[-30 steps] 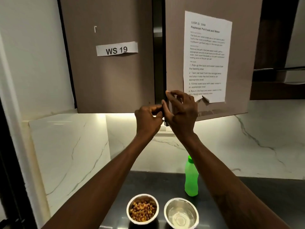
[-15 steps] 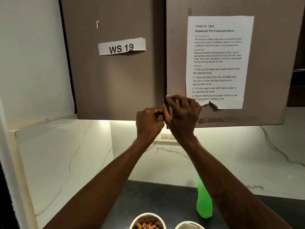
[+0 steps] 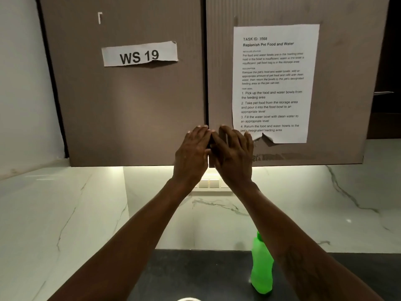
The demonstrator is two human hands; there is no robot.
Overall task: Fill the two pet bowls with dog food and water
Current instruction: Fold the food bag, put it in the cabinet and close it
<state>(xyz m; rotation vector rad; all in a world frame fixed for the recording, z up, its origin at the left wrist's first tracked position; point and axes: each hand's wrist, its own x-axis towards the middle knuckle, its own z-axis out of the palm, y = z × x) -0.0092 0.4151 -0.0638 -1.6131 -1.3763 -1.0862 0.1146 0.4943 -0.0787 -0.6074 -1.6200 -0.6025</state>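
Observation:
Both hands are raised to the brown wall cabinet. My left hand (image 3: 192,153) lies flat with fingers spread on the left cabinet door (image 3: 134,101), at its inner lower edge. My right hand (image 3: 233,153) lies the same way on the right cabinet door (image 3: 338,83). Both doors sit flush, with only a thin seam between them. Neither hand holds anything. A green bottle (image 3: 260,268) stands upright on the dark counter (image 3: 195,274), partly behind my right forearm. At the bottom edge only the rim of one bowl (image 3: 188,299) shows; the other bowl is out of view.
A "WS 19" label (image 3: 140,54) is taped to the left door and a printed task sheet (image 3: 273,83) to the right one. White marble wall (image 3: 65,213) runs behind and to the left of the counter. A switch plate (image 3: 211,184) sits under the cabinet.
The right door has swung fully closed. My hands went from pinching the door edges to lying flat on the doors. The view tilted up, so the bowls have slid out of frame.

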